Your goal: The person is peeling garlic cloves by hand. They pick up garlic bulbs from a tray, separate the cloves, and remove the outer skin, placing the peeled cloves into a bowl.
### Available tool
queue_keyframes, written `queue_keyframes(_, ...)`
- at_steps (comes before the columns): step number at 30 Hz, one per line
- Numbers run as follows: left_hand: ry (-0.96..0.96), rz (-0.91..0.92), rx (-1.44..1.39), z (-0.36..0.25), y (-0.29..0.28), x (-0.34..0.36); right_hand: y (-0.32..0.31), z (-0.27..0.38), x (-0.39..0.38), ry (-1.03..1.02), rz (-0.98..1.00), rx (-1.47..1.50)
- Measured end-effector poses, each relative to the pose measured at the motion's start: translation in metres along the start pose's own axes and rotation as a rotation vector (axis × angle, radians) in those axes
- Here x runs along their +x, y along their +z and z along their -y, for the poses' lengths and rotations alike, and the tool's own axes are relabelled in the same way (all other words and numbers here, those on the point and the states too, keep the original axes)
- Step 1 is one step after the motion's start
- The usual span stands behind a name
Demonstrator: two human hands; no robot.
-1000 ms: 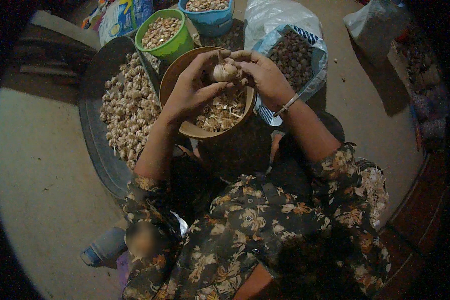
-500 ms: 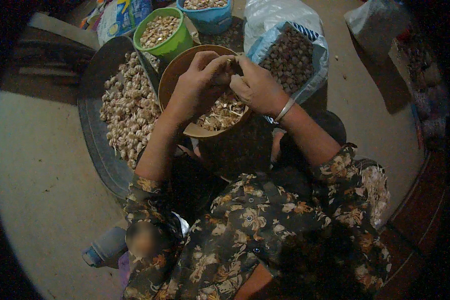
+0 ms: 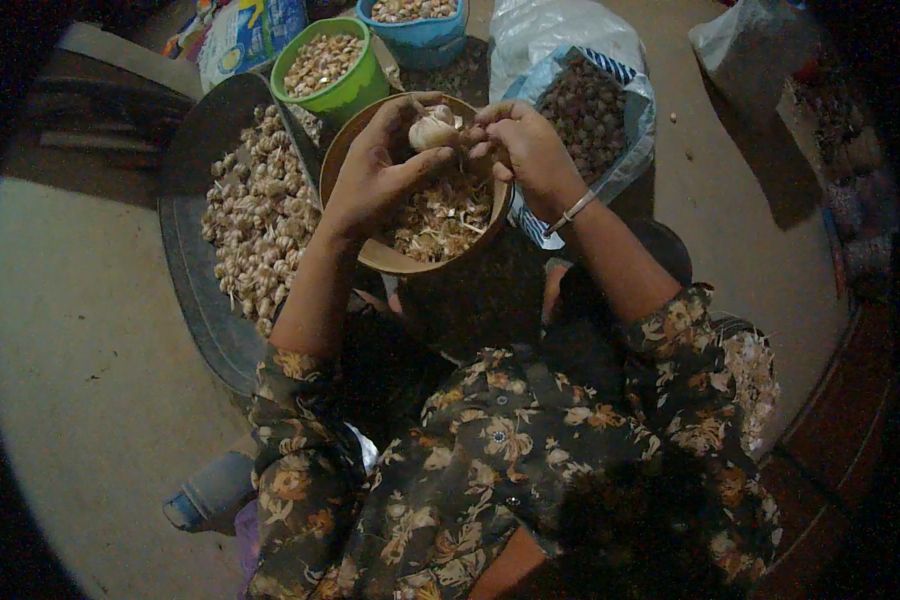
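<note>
A pale garlic bulb [image 3: 433, 131] is held between the thumb and fingers of my left hand [image 3: 378, 172], above a round tan basin [image 3: 332, 160]. Close by on its right, my right hand [image 3: 532, 152] has its fingers pinched together at the bulb's root side. Whatever sits between those fingertips is too small to make out. Dry skins and stem scraps [image 3: 448, 222] lie in the basin below both hands. A bracelet [image 3: 573, 208] circles my right wrist.
Whole garlic bulbs [image 3: 255, 215] fill a large dark tray [image 3: 192, 280] at left. Beyond the basin stand a green bucket [image 3: 355, 95] and a blue bucket [image 3: 435, 48] of loose cloves. An opened sack [image 3: 642, 130] of dark round pieces stands right, beside a white plastic bag [image 3: 560, 28].
My hands have turned and parted slightly, bringing the garlic bulb into sight in my left hand. My right fingers have shifted a little to the right.
</note>
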State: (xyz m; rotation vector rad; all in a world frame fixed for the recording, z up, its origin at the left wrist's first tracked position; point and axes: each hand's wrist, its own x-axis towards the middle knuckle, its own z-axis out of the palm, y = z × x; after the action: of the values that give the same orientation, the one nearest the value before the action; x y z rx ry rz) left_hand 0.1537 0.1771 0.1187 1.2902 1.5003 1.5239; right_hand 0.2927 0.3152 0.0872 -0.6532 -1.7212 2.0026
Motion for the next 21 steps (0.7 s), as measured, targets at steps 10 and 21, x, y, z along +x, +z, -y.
queue_keyframes(10, 0.347, 0.041, 0.586, 0.007, -0.005, 0.0, 0.014, 0.0, -0.014, -0.347, 0.028, -0.592)
queue_keyframes(21, 0.247, -0.004, 0.434, 0.018, -0.003, -0.003, 0.01, -0.007, -0.005, -0.136, 0.076, -0.362)
